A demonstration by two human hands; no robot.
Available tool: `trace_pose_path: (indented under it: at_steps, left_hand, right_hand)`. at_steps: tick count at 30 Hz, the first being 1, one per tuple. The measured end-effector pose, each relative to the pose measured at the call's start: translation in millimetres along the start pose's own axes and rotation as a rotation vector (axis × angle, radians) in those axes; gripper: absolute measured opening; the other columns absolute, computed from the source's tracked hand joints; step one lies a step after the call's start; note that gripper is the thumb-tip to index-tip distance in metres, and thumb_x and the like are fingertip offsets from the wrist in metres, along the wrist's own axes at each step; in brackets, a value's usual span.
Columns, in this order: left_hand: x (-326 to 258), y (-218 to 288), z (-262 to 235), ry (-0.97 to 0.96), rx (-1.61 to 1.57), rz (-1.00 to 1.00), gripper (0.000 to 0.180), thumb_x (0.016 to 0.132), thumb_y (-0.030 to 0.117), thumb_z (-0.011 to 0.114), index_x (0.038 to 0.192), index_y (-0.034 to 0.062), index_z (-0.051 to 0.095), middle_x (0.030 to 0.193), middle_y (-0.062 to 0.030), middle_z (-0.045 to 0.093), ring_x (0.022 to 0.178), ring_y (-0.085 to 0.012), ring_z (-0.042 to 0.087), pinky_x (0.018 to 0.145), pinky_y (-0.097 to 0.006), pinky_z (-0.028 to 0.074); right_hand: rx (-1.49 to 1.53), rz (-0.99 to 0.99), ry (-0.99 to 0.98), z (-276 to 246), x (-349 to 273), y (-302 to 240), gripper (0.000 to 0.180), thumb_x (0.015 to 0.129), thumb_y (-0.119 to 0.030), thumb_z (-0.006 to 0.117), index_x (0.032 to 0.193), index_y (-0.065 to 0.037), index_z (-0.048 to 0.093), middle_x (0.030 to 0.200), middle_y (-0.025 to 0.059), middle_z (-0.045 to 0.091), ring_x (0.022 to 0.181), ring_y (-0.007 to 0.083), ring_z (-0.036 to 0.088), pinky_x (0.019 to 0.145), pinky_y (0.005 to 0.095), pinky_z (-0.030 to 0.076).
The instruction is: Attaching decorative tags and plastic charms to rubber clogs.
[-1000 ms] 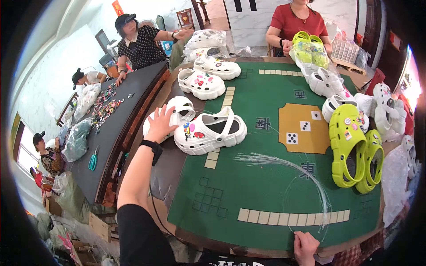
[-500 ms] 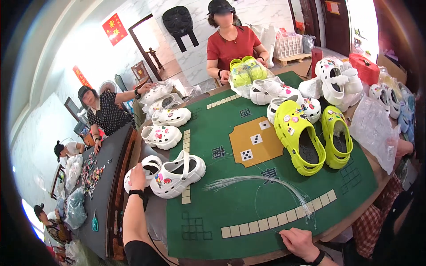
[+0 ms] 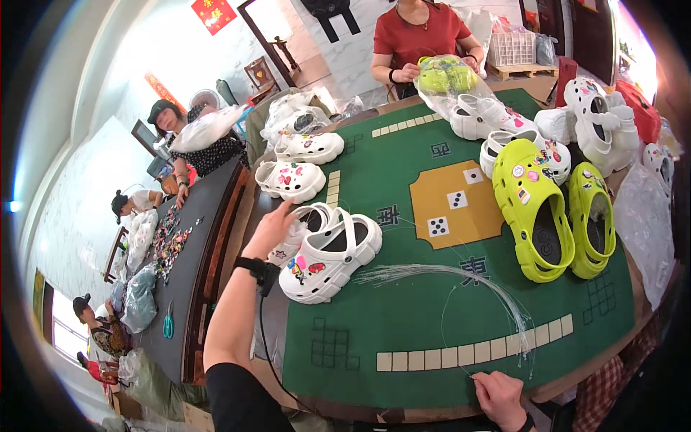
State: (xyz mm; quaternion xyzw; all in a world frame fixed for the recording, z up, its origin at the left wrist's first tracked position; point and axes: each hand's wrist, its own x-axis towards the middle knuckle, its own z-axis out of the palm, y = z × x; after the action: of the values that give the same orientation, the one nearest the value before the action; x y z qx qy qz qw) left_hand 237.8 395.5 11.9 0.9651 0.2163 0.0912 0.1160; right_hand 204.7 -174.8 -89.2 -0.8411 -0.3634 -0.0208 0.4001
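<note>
My left hand reaches over the rear clog of a white pair, fingers stretched out; whether its palm rests on the clog is hidden. That rear white clog is partly covered by the hand and by the front white clog, which carries colourful charms. Near the table's front edge, my right hand is closed, thumb and finger pinching the end of a thin clear strand. This strand curves up toward a loose bundle of clear strands on the green table mat.
Lime-green clogs stand at the right. More white clogs line the far left edge. Opposite, a person in red handles bagged green clogs. At left, a dark table holds loose charms and scissors; another person stands there.
My view has shifted. My left hand has moved farther out over the rear white clog, fingers now extended. My right hand keeps its pinch. The person at left now lifts a white bag.
</note>
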Motion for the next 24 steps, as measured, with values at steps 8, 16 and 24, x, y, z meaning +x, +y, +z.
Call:
trace_pose_path:
  at_steps: [8, 16, 24]
  left_hand:
    - [-24, 18, -26, -0.128, 0.369, 0.548, 0.053, 0.076, -0.001, 0.067, 0.126, 0.0106, 0.055, 0.127, -0.0115, 0.059, 0.124, -0.0299, 0.052, 0.103, -0.044, 0.041]
    - [7, 9, 23, -0.123, 0.652, 0.124, 0.041, 0.080, 0.015, 0.069, 0.118, 0.0152, 0.053, 0.112, -0.0072, 0.064, 0.110, -0.0277, 0.060, 0.083, -0.063, 0.045]
    - [15, 50, 26, -0.262, 0.474, 0.421, 0.030, 0.092, 0.036, 0.052, 0.109, 0.0131, 0.060, 0.106, -0.0078, 0.067, 0.099, -0.0301, 0.065, 0.090, -0.058, 0.040]
  right_hand:
    - [0.004, 0.006, -0.043, -7, 6, -2, 0.013, 0.075, 0.000, 0.069, 0.087, -0.005, 0.065, 0.063, 0.0080, 0.053, 0.054, 0.0255, 0.055, 0.049, 0.0368, 0.043]
    - [0.028, -0.050, 0.047, -6, 4, 0, 0.013, 0.077, -0.003, 0.071, 0.089, -0.007, 0.067, 0.066, 0.0068, 0.055, 0.056, 0.0244, 0.058, 0.050, 0.0346, 0.045]
    - [0.019, -0.136, 0.023, -10, -4, 12, 0.007, 0.084, -0.009, 0.068, 0.090, -0.006, 0.065, 0.069, 0.0051, 0.056, 0.058, 0.0186, 0.058, 0.053, 0.0306, 0.046]
